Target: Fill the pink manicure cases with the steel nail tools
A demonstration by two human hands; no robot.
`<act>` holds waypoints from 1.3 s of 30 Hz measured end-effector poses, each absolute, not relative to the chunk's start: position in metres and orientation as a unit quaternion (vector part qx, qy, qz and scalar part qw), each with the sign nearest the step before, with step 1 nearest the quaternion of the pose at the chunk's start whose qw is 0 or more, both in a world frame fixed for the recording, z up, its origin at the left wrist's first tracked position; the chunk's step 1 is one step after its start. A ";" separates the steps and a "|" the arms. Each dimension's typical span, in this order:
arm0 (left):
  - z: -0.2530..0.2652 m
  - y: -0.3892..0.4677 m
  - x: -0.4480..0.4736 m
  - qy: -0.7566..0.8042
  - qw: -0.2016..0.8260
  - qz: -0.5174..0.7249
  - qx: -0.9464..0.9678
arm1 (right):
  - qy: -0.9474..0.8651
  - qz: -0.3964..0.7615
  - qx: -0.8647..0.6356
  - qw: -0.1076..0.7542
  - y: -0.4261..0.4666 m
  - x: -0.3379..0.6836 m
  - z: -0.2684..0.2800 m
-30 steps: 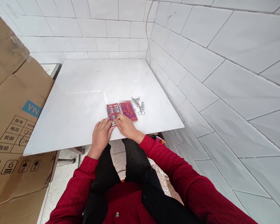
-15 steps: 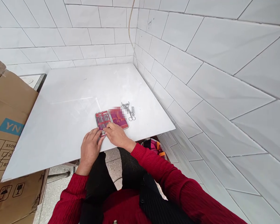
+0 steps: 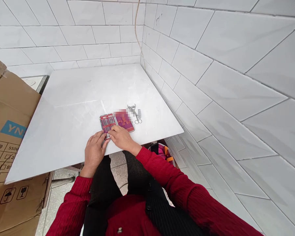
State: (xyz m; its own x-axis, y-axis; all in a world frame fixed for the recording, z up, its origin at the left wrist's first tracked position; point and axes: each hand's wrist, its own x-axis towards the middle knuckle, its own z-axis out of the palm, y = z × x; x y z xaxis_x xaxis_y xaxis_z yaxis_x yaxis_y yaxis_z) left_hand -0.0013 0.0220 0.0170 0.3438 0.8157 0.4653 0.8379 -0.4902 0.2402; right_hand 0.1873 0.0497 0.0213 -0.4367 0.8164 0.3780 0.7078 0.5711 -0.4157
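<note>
An open manicure case [image 3: 107, 117] lies on the white table, its left half holding a row of slim metal tools under a red strap. Its other half is the purple-lined lid [image 3: 125, 124], with red loops and part of it blurred out. My left hand [image 3: 95, 149] grips the near left corner of the case, thumb and fingers around its edge. Bent over the near end of the tools, my right hand [image 3: 121, 137] has its fingertips closed; what they pinch is hidden. To the right of the lid lie a nail clipper [image 3: 139, 113], scissors [image 3: 138, 120] and plier-like nippers [image 3: 131, 107].
The white tabletop [image 3: 71, 85] reaches back to tiled walls. A large cardboard box [image 3: 12, 108] stands against its left side. A bag with pink and orange parts [image 3: 166, 152] sits below the right front edge. A cable [image 3: 135, 29] hangs in the corner.
The view has shifted slightly, so the table appears a little higher. Both hands stay at the near end of the case, with hardly any movement of the fingers.
</note>
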 end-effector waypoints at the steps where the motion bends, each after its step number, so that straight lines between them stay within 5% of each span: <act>1: 0.016 0.022 -0.002 -0.504 0.021 -0.270 -0.820 | -0.843 0.093 -0.452 0.275 0.050 0.187 0.021; 39: 0.013 0.029 -0.010 -0.506 0.039 -0.236 -0.828 | -0.882 -0.003 -0.415 0.224 0.046 0.181 0.017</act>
State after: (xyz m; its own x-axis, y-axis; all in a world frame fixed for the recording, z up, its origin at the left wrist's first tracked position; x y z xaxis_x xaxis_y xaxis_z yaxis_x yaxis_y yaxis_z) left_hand -0.0100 0.0293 0.0130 0.3756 0.8207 0.4306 0.8573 -0.4842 0.1749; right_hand 0.1805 0.0459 0.0169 -0.5550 0.7308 0.3974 0.7335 0.6553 -0.1807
